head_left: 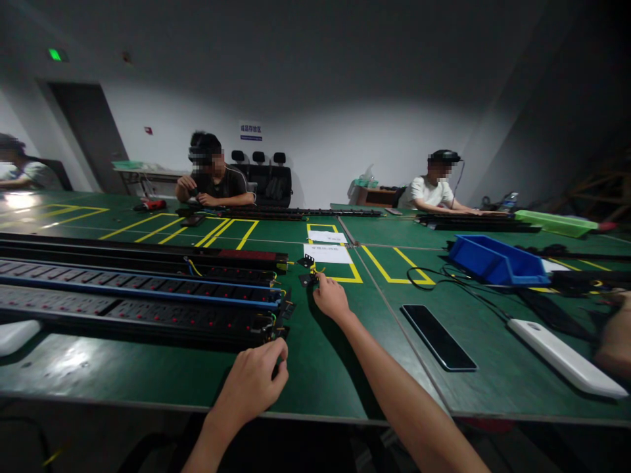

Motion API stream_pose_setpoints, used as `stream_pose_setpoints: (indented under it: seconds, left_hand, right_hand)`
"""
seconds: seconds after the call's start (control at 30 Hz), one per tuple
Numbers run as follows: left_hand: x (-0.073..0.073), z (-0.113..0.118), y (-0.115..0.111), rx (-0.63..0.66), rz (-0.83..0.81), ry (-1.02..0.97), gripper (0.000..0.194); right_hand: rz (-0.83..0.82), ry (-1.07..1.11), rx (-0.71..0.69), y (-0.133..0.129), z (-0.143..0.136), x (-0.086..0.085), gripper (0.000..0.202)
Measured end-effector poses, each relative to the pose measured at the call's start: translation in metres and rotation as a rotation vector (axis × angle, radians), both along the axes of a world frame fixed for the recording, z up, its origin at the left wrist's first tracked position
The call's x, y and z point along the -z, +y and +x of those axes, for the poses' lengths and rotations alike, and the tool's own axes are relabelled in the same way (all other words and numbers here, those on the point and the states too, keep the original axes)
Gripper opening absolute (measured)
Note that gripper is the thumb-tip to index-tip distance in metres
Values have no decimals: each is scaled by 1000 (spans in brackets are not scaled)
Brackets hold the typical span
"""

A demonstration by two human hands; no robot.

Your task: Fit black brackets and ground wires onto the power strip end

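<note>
Several long black power strips (187,314) lie side by side at the left, with rows of sockets and small red dots. Short wires and black end pieces (287,309) stick out at their right ends. Just in front of the nearest strip's end, my left hand (256,378) is curled, thumb and index finger bent toward each other; whatever they may hold is hidden. My right hand (332,299) reaches further forward, its fingertips closed on a small black bracket (310,279) beside the strip ends. A thin yellow wire shows by those fingertips.
To the right lie a phone (438,337), a white power bank (564,358) with a black cable, and a blue bin (497,259). Paper sheets (328,253) lie ahead. Co-workers sit across the green table (374,387); another person's arm (616,332) enters at right.
</note>
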State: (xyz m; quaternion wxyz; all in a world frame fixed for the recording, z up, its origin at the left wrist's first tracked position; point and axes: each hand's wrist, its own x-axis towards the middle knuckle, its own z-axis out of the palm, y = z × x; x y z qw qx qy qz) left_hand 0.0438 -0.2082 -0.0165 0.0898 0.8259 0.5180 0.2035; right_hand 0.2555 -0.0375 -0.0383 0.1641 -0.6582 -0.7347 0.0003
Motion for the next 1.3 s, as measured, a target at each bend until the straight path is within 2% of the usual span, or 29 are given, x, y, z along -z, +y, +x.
stream_pose_setpoints:
  seconds: [1.3]
  left_hand:
    - [0, 0, 0, 10, 28, -5, 12]
  right_hand:
    - [0, 8, 3, -1, -1, -1, 46]
